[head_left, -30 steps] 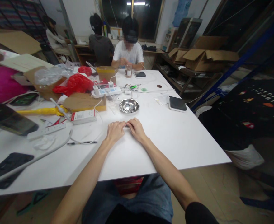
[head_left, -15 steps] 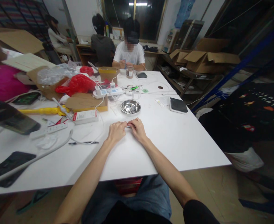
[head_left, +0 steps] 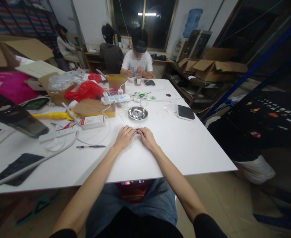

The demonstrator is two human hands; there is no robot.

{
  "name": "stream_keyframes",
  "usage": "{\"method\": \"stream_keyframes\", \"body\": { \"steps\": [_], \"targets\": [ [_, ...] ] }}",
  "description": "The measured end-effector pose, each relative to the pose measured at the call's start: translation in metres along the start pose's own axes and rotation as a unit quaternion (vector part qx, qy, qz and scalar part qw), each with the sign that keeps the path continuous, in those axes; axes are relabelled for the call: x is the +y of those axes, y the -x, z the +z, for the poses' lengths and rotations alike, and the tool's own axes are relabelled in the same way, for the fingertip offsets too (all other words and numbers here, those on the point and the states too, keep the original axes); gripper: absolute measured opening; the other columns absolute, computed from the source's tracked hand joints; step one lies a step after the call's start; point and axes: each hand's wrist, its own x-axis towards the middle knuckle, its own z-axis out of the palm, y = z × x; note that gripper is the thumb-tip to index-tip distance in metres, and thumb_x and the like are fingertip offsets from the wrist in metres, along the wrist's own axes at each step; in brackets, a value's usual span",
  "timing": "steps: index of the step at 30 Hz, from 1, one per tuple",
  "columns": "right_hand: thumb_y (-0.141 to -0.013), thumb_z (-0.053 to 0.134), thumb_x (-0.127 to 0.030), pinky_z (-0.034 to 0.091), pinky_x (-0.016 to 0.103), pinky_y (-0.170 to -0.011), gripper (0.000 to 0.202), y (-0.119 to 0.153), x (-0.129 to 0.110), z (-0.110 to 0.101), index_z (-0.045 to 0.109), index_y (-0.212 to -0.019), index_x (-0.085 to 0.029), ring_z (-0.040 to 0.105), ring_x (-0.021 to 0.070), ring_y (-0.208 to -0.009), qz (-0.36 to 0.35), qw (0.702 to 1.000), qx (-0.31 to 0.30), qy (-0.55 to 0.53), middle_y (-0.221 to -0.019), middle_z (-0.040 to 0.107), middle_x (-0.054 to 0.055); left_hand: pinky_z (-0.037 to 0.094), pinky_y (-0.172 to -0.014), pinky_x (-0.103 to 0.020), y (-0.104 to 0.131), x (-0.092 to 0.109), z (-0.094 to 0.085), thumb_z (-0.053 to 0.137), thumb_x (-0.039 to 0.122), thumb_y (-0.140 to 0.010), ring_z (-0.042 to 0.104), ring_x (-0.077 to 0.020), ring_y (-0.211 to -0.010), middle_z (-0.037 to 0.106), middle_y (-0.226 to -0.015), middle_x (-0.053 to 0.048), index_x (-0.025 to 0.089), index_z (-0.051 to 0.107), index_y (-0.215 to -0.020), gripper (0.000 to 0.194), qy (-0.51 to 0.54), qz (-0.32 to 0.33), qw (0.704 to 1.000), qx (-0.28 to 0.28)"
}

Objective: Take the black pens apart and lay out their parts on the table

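Between my fingertips is a small dark piece (head_left: 137, 131), too small and too covered to name. My left hand (head_left: 124, 137) closes on its left end, and my right hand (head_left: 147, 137) pinches it from the right. Both hands rest low over the white table (head_left: 180, 148). Just beyond them stands a shiny round metal bowl (head_left: 138, 113) with a few small dark pieces inside. To the left of my left hand lies a black pen (head_left: 91, 146).
On the left are a dark bottle (head_left: 19, 115), a white box (head_left: 93, 121), a power strip (head_left: 115, 98), red bags (head_left: 86, 91) and cables. A black-topped device (head_left: 185, 112) sits at the right. Across the table a person in a white shirt (head_left: 137, 62) works at a jar (head_left: 138, 80).
The view has shifted slightly. My hands stay together in front of the bowl, a little farther apart, with more of the dark piece showing between them.
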Motion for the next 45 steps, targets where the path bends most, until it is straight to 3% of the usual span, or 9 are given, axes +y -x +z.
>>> {"method": "stream_keyframes", "body": {
  "steps": [6, 11, 29, 33, 36, 41, 45],
  "targets": [
    [-0.105, 0.039, -0.030, 0.039, 0.030, -0.075, 0.032, 0.000, -0.002, 0.000, 0.063, -0.087, -0.019, 0.054, 0.0207, -0.081, 0.025, 1.000, -0.006, -0.013, -0.082, 0.064, 0.006, 0.040, -0.087, -0.039, 0.006, -0.008, 0.002, 0.047, 0.032, -0.100, 0.053, -0.0240, -0.101, 0.066, -0.102, -0.008, 0.020, 0.065, -0.111, 0.024, 0.010, 0.013, 0.998, 0.069],
    [-0.104, 0.040, -0.031, 0.040, 0.031, -0.074, 0.030, -0.001, 0.003, 0.002, 0.064, -0.089, -0.019, 0.054, 0.0212, -0.080, 0.030, 0.999, -0.008, -0.027, -0.081, 0.062, 0.005, 0.040, -0.083, -0.039, 0.005, -0.013, 0.005, 0.051, 0.031, -0.099, 0.052, -0.0242, -0.096, 0.066, -0.094, -0.007, 0.020, 0.066, -0.103, 0.019, 0.004, 0.020, 0.997, 0.079],
    [-0.099, 0.049, -0.023, 0.042, 0.034, -0.079, 0.013, -0.002, -0.011, 0.000, 0.061, -0.094, -0.020, 0.052, 0.0232, -0.090, -0.008, 0.997, 0.050, -0.062, -0.089, 0.061, 0.006, 0.037, -0.078, -0.039, -0.001, -0.012, 0.002, 0.048, 0.022, -0.097, 0.055, -0.0246, -0.089, 0.069, -0.084, -0.007, 0.020, 0.067, -0.090, 0.021, 0.003, -0.016, 0.998, 0.052],
    [-0.097, 0.054, -0.024, 0.042, 0.036, -0.082, 0.010, -0.001, -0.015, -0.002, 0.062, -0.101, -0.020, 0.053, 0.0239, -0.093, -0.017, 0.997, 0.046, -0.058, -0.097, 0.062, 0.008, 0.037, -0.076, -0.038, 0.003, -0.012, 0.001, 0.044, 0.018, -0.098, 0.055, -0.0234, -0.086, 0.068, -0.083, -0.007, 0.019, 0.064, -0.086, 0.023, 0.006, -0.027, 0.999, 0.034],
    [-0.099, 0.053, -0.030, 0.042, 0.036, -0.083, 0.019, 0.000, -0.014, -0.004, 0.063, -0.113, -0.020, 0.054, 0.0237, -0.094, -0.023, 0.998, 0.018, -0.052, -0.102, 0.066, 0.008, 0.037, -0.077, -0.037, 0.004, -0.011, 0.001, 0.043, 0.015, -0.097, 0.055, -0.0238, -0.087, 0.068, -0.083, -0.006, 0.019, 0.063, -0.085, 0.024, 0.009, -0.024, 0.999, 0.027],
    [-0.102, 0.046, -0.028, 0.039, 0.036, -0.079, 0.025, 0.000, -0.010, -0.003, 0.068, -0.094, -0.020, 0.052, 0.0233, -0.085, -0.013, 1.000, 0.002, -0.014, -0.085, 0.067, 0.007, 0.038, -0.079, -0.037, 0.003, -0.010, 0.004, 0.043, 0.013, -0.096, 0.055, -0.0241, -0.090, 0.068, -0.082, -0.006, 0.020, 0.061, -0.084, 0.022, 0.029, -0.018, 0.999, 0.017],
    [-0.098, 0.053, -0.023, 0.039, 0.037, -0.082, 0.013, -0.002, -0.011, -0.002, 0.066, -0.098, -0.020, 0.052, 0.0237, -0.092, -0.032, 0.998, 0.033, -0.032, -0.093, 0.064, 0.007, 0.039, -0.077, -0.036, 0.003, -0.014, 0.007, 0.042, 0.006, -0.091, 0.055, -0.0232, -0.086, 0.066, -0.078, -0.006, 0.019, 0.060, -0.082, 0.024, 0.042, -0.041, 0.998, 0.014]
  ]
}}
